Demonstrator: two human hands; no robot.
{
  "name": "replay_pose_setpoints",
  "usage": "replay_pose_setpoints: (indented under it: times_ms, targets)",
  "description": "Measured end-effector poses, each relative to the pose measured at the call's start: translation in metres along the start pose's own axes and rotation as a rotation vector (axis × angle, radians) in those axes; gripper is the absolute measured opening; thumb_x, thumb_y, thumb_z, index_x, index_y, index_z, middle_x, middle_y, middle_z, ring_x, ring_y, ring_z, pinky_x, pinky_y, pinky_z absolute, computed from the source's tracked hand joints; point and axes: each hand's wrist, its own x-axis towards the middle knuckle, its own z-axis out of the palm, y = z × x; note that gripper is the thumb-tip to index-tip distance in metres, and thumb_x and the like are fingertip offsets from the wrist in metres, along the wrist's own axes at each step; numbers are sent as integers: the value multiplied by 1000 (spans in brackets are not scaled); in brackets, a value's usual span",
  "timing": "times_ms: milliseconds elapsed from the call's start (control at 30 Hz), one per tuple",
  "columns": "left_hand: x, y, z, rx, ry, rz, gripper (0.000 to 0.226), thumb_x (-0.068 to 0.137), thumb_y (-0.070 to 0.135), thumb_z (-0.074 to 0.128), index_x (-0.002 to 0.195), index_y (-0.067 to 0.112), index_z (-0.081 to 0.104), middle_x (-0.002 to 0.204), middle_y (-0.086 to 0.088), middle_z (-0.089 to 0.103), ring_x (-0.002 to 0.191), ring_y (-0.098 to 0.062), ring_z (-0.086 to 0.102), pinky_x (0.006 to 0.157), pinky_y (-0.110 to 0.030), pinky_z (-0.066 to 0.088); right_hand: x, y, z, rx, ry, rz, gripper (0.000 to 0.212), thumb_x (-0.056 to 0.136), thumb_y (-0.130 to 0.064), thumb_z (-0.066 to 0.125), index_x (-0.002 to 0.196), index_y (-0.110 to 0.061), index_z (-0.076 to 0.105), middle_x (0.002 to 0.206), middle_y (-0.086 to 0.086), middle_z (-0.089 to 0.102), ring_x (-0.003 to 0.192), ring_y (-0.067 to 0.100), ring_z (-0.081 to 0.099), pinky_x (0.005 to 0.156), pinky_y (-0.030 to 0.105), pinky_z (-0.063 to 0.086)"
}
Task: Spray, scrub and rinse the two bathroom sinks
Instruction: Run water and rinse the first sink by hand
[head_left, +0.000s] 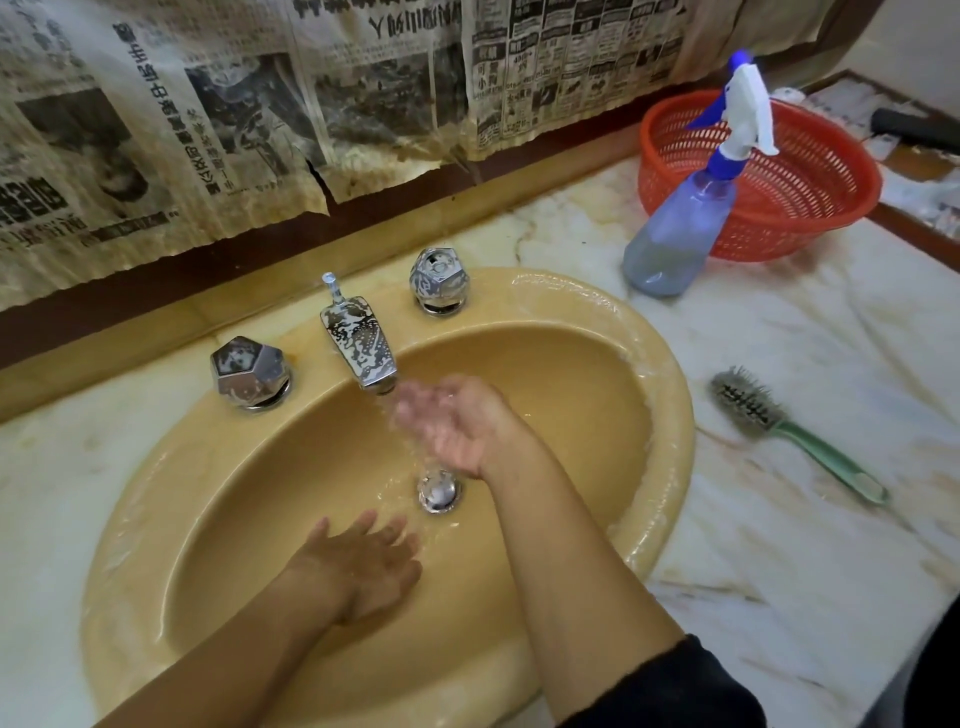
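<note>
A yellow oval sink (670, 415) fills the middle of the view, its rim wet. Water runs from the chrome faucet (358, 343) onto my right hand (457, 421), which is cupped palm up under the stream and holds nothing. My left hand (363, 561) lies flat, fingers spread, on the wet basin floor in front of the chrome drain (439, 491). A blue spray bottle (685, 223) stands on the marble counter (805, 545) at the back right. A green-handled scrub brush (789, 426) lies on the counter right of the sink.
Two faceted chrome tap knobs (249, 371) (439, 278) flank the faucet. A red plastic basket (810, 171) sits behind the spray bottle. Old newspaper (260, 114) covers the wall behind the sink. A dark object (914, 130) lies at the far right edge.
</note>
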Motion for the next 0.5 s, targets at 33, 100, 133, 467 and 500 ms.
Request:
replay_pose_setpoints:
  times_ms: [33,100,133,467,500]
  targets:
    - [0,0,1,0,3,-6,55,105,50,10,159,38,5,167,14,-8,155,-17,-7,122,-57,2,-3,-11,-6,105,37,-122,33,105,-6,25,112,14,51,93,24,64,69,31,66,62,37,60]
    - [0,2,2,-23,5,-20,55,105,50,10,159,38,6,167,14,-8,154,-17,-9,121,-57,1,-8,-29,-29,292,230,-402,32,106,-6,23,109,9,51,110,27,61,91,34,65,87,38,57]
    - [0,3,3,-44,10,-31,54,106,50,9,159,38,6,167,14,-8,154,-17,-11,121,-57,0,-12,-31,-41,330,324,-492,34,107,-10,24,113,7,52,119,27,60,100,34,64,94,36,53]
    - [0,27,1,-331,45,-189,53,106,48,6,159,38,8,167,16,-7,154,-15,-9,122,-56,0,6,-2,-6,-272,-66,127,43,109,-22,27,103,6,58,96,24,67,80,32,70,71,35,61]
    - [0,30,3,-388,59,-213,54,106,48,5,159,39,8,166,17,-6,154,-14,-9,122,-56,-1,9,-7,0,-255,-84,155,41,108,-20,29,100,7,58,93,23,67,75,31,70,63,33,61]
